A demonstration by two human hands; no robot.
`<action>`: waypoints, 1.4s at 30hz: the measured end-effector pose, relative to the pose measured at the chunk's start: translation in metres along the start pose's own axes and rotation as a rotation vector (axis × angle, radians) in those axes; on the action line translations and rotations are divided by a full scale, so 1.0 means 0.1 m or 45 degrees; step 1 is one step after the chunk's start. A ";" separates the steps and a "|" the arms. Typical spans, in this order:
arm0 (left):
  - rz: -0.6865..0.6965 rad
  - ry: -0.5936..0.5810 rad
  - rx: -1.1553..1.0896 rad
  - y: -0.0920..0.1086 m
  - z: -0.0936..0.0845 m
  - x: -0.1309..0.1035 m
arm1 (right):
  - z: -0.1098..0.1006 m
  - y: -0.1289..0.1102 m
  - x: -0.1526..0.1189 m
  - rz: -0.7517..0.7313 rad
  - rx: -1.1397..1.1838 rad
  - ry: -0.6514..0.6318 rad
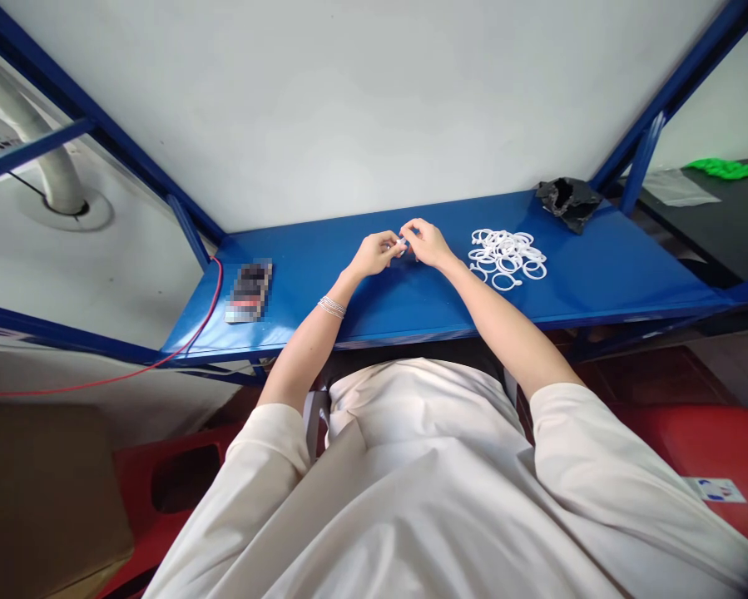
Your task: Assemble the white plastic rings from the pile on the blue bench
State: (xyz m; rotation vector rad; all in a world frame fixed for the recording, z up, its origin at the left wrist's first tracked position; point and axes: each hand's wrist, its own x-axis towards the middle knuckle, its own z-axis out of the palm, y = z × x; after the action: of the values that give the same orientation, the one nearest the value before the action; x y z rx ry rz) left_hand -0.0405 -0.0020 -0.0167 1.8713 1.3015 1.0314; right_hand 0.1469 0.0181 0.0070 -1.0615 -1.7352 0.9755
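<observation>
Over the middle of the blue table, my left hand (378,253) and my right hand (426,242) meet fingertip to fingertip. Between them is a small white piece (402,242), pinched by the fingers of both hands. Most of it is covered, so its full shape cannot be made out. To the right of my right hand lies a loose pile of white plastic rings (507,252), each with a small knob or tab. A few rings lie at the pile's near edge, close to my right forearm.
The blue table (311,274) has a white wall behind it and blue frame bars at both sides. A crumpled black plastic bag (569,201) sits at the back right. At the left lie a blurred-out phone-like object (250,291) and a red cable (208,314) crossing the edge.
</observation>
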 end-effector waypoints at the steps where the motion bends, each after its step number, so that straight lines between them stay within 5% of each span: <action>1: 0.005 -0.009 0.000 0.00 0.00 0.00 | 0.00 0.00 0.00 0.004 -0.015 -0.008; 6: 0.008 -0.052 -0.040 0.01 -0.01 -0.01 | 0.04 0.01 0.00 0.070 -0.039 -0.095; 13: 0.010 -0.146 -0.135 0.05 -0.01 -0.02 | 0.09 -0.07 -0.04 0.454 0.502 -0.340; 20: 0.068 -0.198 -0.265 0.11 -0.03 -0.03 | 0.11 -0.10 -0.07 0.418 0.677 -0.380; 35: -0.067 -0.039 -0.875 0.23 0.05 -0.03 | 0.09 -0.06 -0.01 0.421 0.869 -0.362; 42: -0.093 0.060 -0.891 0.14 0.02 0.01 | 0.08 0.13 0.05 -0.014 0.599 -0.078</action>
State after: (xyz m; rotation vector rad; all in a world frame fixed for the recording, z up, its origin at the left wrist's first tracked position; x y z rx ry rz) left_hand -0.0318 -0.0062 -0.0058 1.2642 0.8600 1.2868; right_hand 0.1411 0.0259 -0.0058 -0.7213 -1.4523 1.3375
